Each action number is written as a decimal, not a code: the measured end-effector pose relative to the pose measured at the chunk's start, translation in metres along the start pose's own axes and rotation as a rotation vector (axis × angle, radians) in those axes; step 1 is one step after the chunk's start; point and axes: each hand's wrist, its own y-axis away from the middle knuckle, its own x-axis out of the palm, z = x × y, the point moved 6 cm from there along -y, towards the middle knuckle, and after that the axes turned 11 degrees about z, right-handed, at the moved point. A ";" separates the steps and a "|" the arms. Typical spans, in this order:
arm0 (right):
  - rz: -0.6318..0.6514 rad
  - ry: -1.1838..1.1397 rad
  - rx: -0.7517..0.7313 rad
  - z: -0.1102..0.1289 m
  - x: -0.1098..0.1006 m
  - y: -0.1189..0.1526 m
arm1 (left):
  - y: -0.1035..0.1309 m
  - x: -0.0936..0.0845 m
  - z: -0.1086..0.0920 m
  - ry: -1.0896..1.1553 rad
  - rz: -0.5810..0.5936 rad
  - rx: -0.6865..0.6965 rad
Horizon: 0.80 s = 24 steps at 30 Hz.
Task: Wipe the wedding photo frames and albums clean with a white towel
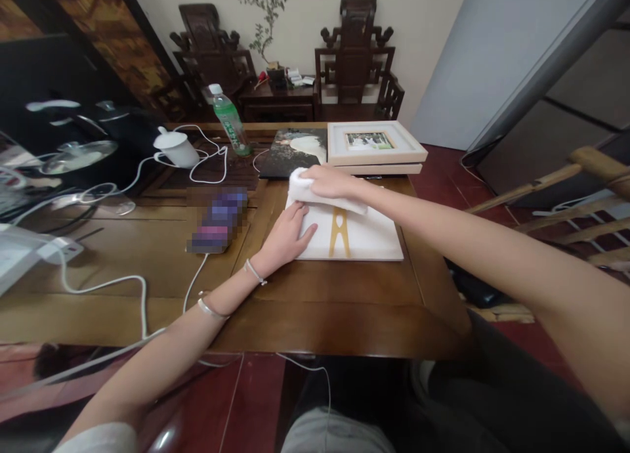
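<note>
A white rectangular panel (377, 239), apparently the back of a picture frame, lies flat on the wooden table. On it shows a yellow A-shaped piece (339, 233), its top partly covered. My right hand (327, 180) grips a folded white cloth (299, 185), which rests over the panel's far left part. My left hand (290, 233) lies flat with fingers spread on the panel's left edge, close to the cloth.
Behind the panel are a framed photo (413, 141) stacked on another frame and a dark picture (290, 154). Leftward stand a green-labelled bottle (230, 121), a lidded white cup (177, 148) and a charging phone (219, 222). White cables (113, 279) cross the table's left side.
</note>
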 end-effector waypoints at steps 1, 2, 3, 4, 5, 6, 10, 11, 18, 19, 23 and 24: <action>0.010 -0.001 0.000 0.006 -0.001 -0.007 | 0.000 -0.001 -0.001 0.002 -0.002 0.005; 0.017 0.000 0.012 0.009 -0.001 -0.011 | 0.000 -0.002 -0.001 0.004 -0.003 0.009; 0.020 -0.002 0.028 0.010 -0.002 -0.014 | 0.000 -0.002 -0.002 0.006 -0.004 0.011; 0.023 -0.006 0.037 0.010 -0.003 -0.014 | 0.000 -0.003 -0.002 0.007 -0.004 0.011; 0.029 -0.014 0.050 0.007 -0.004 -0.012 | 0.000 -0.003 -0.002 0.009 -0.003 0.008; 0.034 -0.031 0.064 0.002 -0.006 -0.008 | 0.000 -0.003 -0.002 0.009 -0.001 0.003; 0.003 -0.103 0.136 -0.035 -0.012 0.024 | 0.002 -0.001 0.000 -0.011 0.012 -0.024; -0.022 -0.109 0.164 -0.046 -0.012 0.035 | 0.002 0.000 0.000 -0.019 0.015 -0.027; -0.114 0.019 0.279 -0.071 0.028 0.120 | 0.002 0.001 0.003 -0.004 -0.004 -0.025; -0.081 0.032 0.259 -0.062 0.039 0.130 | 0.002 0.001 0.003 -0.004 -0.005 -0.025; -0.026 0.093 0.170 -0.012 0.064 0.168 | 0.002 0.002 0.003 -0.014 -0.003 -0.023; 0.003 0.073 0.131 0.000 0.066 0.175 | 0.002 0.002 0.003 -0.017 -0.002 -0.021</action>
